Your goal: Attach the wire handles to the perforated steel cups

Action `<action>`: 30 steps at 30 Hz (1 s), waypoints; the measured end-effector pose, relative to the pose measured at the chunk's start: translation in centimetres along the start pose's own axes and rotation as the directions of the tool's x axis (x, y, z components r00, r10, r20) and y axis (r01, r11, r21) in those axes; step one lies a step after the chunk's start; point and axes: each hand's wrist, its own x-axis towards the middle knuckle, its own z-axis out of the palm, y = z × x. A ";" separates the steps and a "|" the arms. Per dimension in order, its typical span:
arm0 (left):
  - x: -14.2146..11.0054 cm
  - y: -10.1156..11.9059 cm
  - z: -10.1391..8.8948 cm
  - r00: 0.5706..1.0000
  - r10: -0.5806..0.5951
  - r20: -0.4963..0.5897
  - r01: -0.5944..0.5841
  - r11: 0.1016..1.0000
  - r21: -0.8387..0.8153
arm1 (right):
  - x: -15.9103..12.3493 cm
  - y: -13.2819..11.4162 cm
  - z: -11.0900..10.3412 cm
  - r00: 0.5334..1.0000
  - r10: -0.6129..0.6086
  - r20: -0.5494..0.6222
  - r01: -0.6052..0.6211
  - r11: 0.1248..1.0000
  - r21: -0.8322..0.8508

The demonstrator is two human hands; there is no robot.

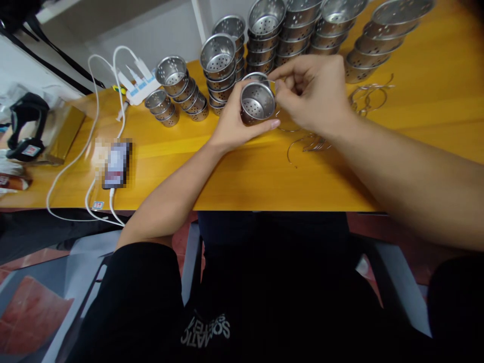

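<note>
Yellow tabletop, metal cup between hands

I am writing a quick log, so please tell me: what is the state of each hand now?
Left hand: closed around a perforated metal cup.
Right hand: closed in a pinch, apparently holding a thin wire.

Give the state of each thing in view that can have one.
Held cup, mouth up.
Left hand, curled around that cup.
Right hand, pinched beside that cup; what it grips is unclear.
Other cups, stacked, mouths up.
Wires, loose on the table.
Phone, cable plugged in; screen blurred.
Power strip, plugs inserted.
</note>
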 end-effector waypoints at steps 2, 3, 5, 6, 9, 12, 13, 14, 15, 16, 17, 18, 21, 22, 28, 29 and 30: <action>-0.1 0.1 0.0 1.000 0.005 0.011 -0.005 1.000 0.022 | 0.0 -0.1 -0.1 1.000 0.005 0.009 -0.005 1.000 0.011; -0.1 0.1 0.0 1.000 0.007 0.013 -0.007 1.000 0.028 | 0.0 -0.2 -0.1 1.000 0.009 0.012 -0.010 1.000 0.017; -0.1 0.1 0.0 1.000 0.002 0.007 -0.002 1.000 0.022 | 0.1 -0.3 -0.1 1.000 0.018 0.019 -0.018 0.999 0.026; -0.1 0.1 0.0 1.000 -0.004 -0.002 0.004 1.000 0.009 | 0.1 -0.4 -0.2 1.000 0.020 0.022 -0.021 0.999 0.025; 0.1 -0.1 0.0 1.000 -0.015 -0.025 0.014 0.999 -0.041 | 0.0 -0.6 -0.1 0.999 0.033 0.022 -0.033 0.999 0.012; 0.2 -0.1 0.0 1.000 -0.005 -0.025 0.004 0.998 -0.056 | 0.0 -0.5 0.1 0.999 0.045 0.021 -0.045 0.999 0.004; 0.2 -0.1 0.0 1.000 0.000 -0.021 -0.001 0.999 -0.053 | 0.0 -0.5 0.1 0.999 0.045 0.020 -0.045 0.999 0.006; 0.2 -0.1 0.0 1.000 0.006 -0.014 -0.007 0.999 -0.048 | 0.0 -0.5 0.1 0.999 0.044 0.018 -0.044 0.999 0.007; 0.1 -0.1 0.0 1.000 0.011 -0.003 -0.011 0.999 -0.044 | 0.0 -0.6 0.1 0.999 0.039 0.013 -0.039 0.999 0.009; 0.1 -0.1 -0.1 1.000 0.011 0.010 -0.011 0.999 -0.043 | 0.0 -0.7 0.0 0.999 0.033 0.013 -0.033 0.999 0.014; 0.1 -0.1 -0.2 1.000 0.005 0.020 -0.004 0.999 -0.046 | 0.0 -0.8 -0.1 0.999 0.025 0.023 -0.025 0.999 0.030; 0.0 -0.1 -0.3 1.000 -0.005 0.029 0.007 0.999 -0.053 | 0.1 -0.9 -0.4 0.999 0.019 0.049 -0.021 0.998 0.058; -0.1 -0.4 -0.6 0.997 -0.028 0.065 0.033 0.996 -0.087 | 0.3 -1.4 -1.3 0.979 0.023 0.204 -0.062 0.979 0.192; -0.1 -0.4 -0.7 0.996 -0.029 0.084 0.037 0.995 -0.096 | 0.3 -1.5 -1.6 0.967 0.026 0.255 -0.087 0.970 0.229; -0.2 -0.7 -0.2 0.996 -0.005 0.087 0.012 0.996 -0.087 | 0.6 -1.6 -1.8 0.967 0.053 0.249 -0.130 0.944 0.302; -0.2 -0.7 0.0 0.998 0.002 0.069 0.004 0.997 -0.077 | 0.6 -1.6 -1.6 0.971 0.057 0.233 -0.129 0.944 0.305; -0.2 -0.7 0.1 0.999 0.004 0.053 -0.001 0.998 -0.068 | 0.6 -1.7 -1.5 0.972 0.059 0.227 -0.129 0.943 0.308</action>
